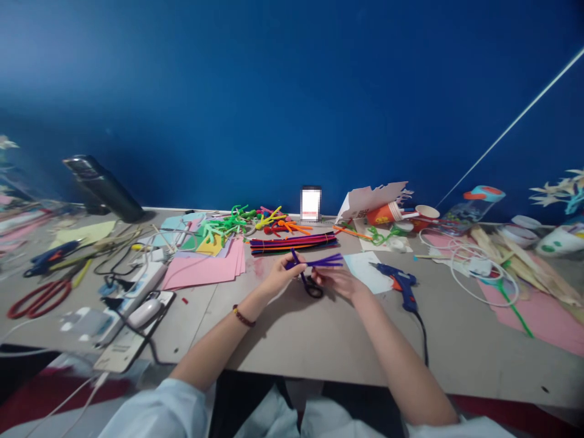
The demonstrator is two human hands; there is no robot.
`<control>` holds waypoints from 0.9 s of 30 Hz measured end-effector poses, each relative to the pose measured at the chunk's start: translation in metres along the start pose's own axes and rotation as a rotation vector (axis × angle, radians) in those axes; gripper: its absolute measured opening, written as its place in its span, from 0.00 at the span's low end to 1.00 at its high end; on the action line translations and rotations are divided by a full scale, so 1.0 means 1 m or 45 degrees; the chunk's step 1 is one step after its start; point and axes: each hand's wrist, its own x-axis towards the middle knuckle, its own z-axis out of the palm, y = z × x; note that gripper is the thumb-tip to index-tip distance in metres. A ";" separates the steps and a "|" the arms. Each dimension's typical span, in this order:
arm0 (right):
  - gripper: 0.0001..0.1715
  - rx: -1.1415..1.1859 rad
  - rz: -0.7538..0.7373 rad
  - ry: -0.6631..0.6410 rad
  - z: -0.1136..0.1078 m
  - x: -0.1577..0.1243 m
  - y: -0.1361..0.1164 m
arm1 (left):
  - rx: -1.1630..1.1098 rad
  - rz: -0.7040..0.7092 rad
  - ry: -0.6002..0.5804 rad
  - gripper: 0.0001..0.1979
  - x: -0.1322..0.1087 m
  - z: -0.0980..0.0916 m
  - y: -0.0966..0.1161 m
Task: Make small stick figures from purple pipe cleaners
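As you pinch a bundle of purple pipe cleaners (322,261), your left hand (280,275) and right hand (336,283) are both partly closed on it above the tabletop (292,340), with black-handled scissors (312,290) just below. Farther along, an orange paper cup (383,213) lies tilted against a white paper cup (426,213). Beyond them leans a clear lidded jar (472,210), its contents too small to make out, near white bowls (524,231).

Left hand (283,275) and right hand (336,283) just apart, bare forearms (219,347) angled inward.
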 end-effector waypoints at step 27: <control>0.16 -1.358 -0.647 0.572 0.016 0.002 -0.001 | 1.272 0.718 -0.322 0.09 0.007 -0.014 -0.013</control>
